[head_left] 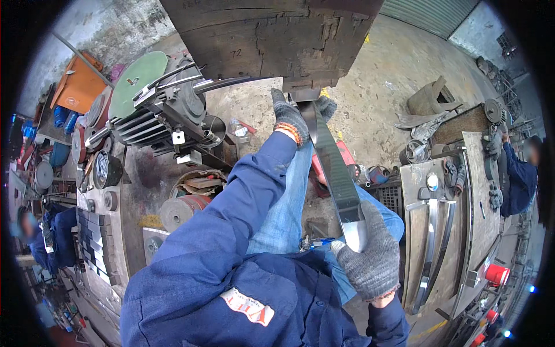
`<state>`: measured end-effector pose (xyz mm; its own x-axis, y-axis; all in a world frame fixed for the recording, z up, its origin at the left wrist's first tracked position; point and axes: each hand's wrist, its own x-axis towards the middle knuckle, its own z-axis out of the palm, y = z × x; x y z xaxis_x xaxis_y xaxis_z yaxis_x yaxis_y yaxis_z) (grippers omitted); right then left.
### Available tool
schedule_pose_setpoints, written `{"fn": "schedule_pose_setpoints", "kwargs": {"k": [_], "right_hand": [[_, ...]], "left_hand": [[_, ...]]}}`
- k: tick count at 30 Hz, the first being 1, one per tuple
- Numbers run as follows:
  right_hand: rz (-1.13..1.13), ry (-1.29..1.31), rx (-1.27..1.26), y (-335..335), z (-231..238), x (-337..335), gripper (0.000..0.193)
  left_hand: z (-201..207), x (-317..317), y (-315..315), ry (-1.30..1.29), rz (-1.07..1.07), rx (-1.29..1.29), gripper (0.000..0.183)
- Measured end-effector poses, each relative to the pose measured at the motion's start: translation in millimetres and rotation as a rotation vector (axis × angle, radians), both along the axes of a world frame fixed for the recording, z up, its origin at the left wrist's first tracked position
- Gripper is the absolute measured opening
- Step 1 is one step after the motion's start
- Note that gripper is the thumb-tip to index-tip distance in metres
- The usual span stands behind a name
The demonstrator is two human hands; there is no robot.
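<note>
A long, glossy, slightly curved metal strip (333,162) slants across in front of me, its far end by the lower edge of a dark, worn board (277,40). My left hand (291,118), in a grey knit glove with an orange cuff, is closed round the far part of the strip, with grey fingers showing on its other side. Nearer my body, my right hand (374,254), also in a grey glove, grips the strip's near end, palm and fingers against its shiny tip. My knees in blue jeans lie below the strip.
A motor (159,115) with a green disc (137,84) stands at left. Two curved metal strips (432,243) lie on a board at right. Abrasive rolls (178,213) sit beside my left arm. Other people (520,173) work at the far right and far left.
</note>
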<state>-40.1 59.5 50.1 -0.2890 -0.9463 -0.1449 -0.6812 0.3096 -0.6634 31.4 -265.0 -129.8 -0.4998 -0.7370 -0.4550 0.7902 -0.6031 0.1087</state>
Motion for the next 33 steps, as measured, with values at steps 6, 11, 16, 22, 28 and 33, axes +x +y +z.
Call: {"fn": "schedule_pose_setpoints", "kwargs": {"k": [6, 11, 16, 22, 28, 33], "right_hand": [[0.051, 0.039, -0.110, -26.4, -24.3, -2.9, 0.084], [0.068, 0.035, -0.084, -34.2, -32.5, -3.4, 0.084], [0.012, -0.062, 0.097, 27.6, 21.6, 0.0, 0.083], [-0.109, -0.120, 0.109, 91.6, 26.3, 2.3, 0.091], [-0.086, -0.136, 0.061, 91.7, 36.3, 6.9, 0.078], [-0.089, -0.102, 0.140, 82.7, 28.6, -0.5, 0.090]], "left_hand": [[8.5, 1.4, 0.9, -0.040, -0.004, -0.002, 0.121], [-21.6, 9.5, -9.0, 0.100, -0.024, -0.053, 0.119], [-50.2, 19.9, -13.4, 0.084, -0.032, -0.072, 0.113], [-51.1, 18.8, -7.1, 0.235, -0.185, -0.004, 0.112], [-34.0, 11.7, 0.4, 0.184, -0.102, -0.077, 0.111], [-22.4, 10.7, 3.5, 0.104, -0.045, -0.077, 0.108]]}}
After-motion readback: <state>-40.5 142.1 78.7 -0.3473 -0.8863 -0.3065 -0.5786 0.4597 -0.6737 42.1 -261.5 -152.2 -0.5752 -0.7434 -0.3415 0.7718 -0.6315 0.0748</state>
